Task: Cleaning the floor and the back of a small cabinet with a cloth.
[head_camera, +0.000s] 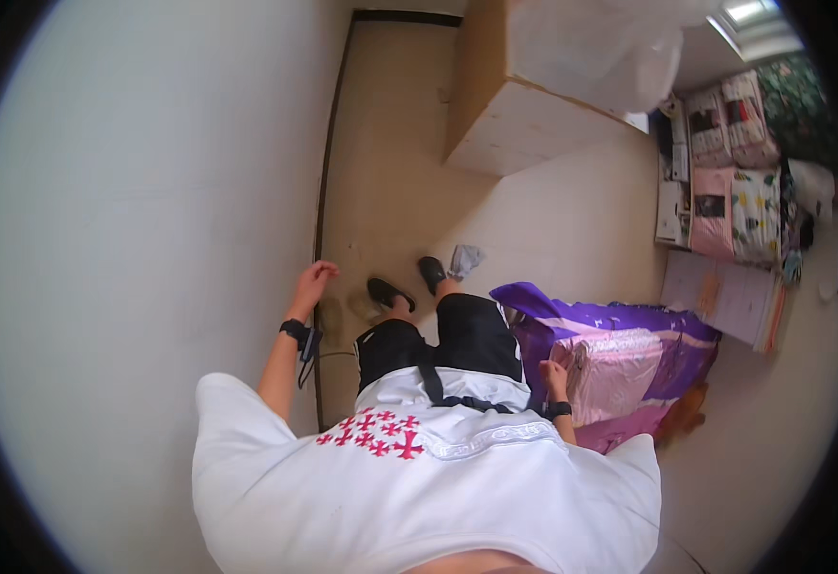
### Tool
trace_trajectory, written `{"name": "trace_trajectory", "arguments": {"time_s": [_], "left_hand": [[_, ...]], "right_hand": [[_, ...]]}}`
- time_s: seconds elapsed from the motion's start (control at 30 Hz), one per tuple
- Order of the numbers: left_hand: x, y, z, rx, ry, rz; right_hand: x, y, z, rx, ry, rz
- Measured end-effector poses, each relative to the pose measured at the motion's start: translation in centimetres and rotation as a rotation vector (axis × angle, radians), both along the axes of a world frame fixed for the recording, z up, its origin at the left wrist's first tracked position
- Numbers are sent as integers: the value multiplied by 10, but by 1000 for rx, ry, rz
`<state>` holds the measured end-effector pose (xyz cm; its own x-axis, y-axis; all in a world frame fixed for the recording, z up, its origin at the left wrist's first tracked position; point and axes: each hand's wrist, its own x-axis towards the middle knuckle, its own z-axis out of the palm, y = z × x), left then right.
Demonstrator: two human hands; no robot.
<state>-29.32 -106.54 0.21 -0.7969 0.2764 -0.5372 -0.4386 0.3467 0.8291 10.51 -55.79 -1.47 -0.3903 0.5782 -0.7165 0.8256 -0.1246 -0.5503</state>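
My left hand [316, 273] is raised beside the pale wall, its fingers loosely bent; nothing shows in it. A black strap with a small device [303, 339] is round that wrist. My right hand [553, 374] hangs by my hip with curled fingers, close to a folded pink bundle in shiny wrapping [609, 373]; whether it touches the bundle or holds anything is unclear. That bundle lies on a purple and pink patterned cloth [534, 323]. Black shoes [389, 293] are on my feet, and a crumpled light grey cloth [466, 260] lies on the floor beside one of them.
The wall [175, 215] runs along my left. Ahead stands a wooden cabinet [534, 125] with translucent plastic [605, 50] on top. To the right are stacked fabric storage bags [735, 208] above a pale box [713, 290]. Pale slippers [331, 319] stand near the wall.
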Motion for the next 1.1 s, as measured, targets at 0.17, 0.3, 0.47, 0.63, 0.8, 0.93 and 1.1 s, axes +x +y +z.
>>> {"name": "trace_trajectory", "arguments": {"time_s": [0.17,0.3,0.47,0.63,0.8,0.93,1.1], "left_hand": [[-37,83,15,-60,223,-191],[-36,175,74,-1,118,-152],[-46,269,89,16,148,-198],[-98,335,92,-62,229,-13],[-163,389,108,61,138,240],[-207,344,2,256,477,449],[-219,434,46,-110,889,375]], "right_hand": [[21,5,4,-155,-24,27],[1,68,-6,-58,-43,139],[-83,165,-5,-30,118,253],[-195,274,14,258,196,617],[-348,318,87,252,524,625],[-455,285,135,-185,557,454],[-491,268,123,-237,588,79]]}}
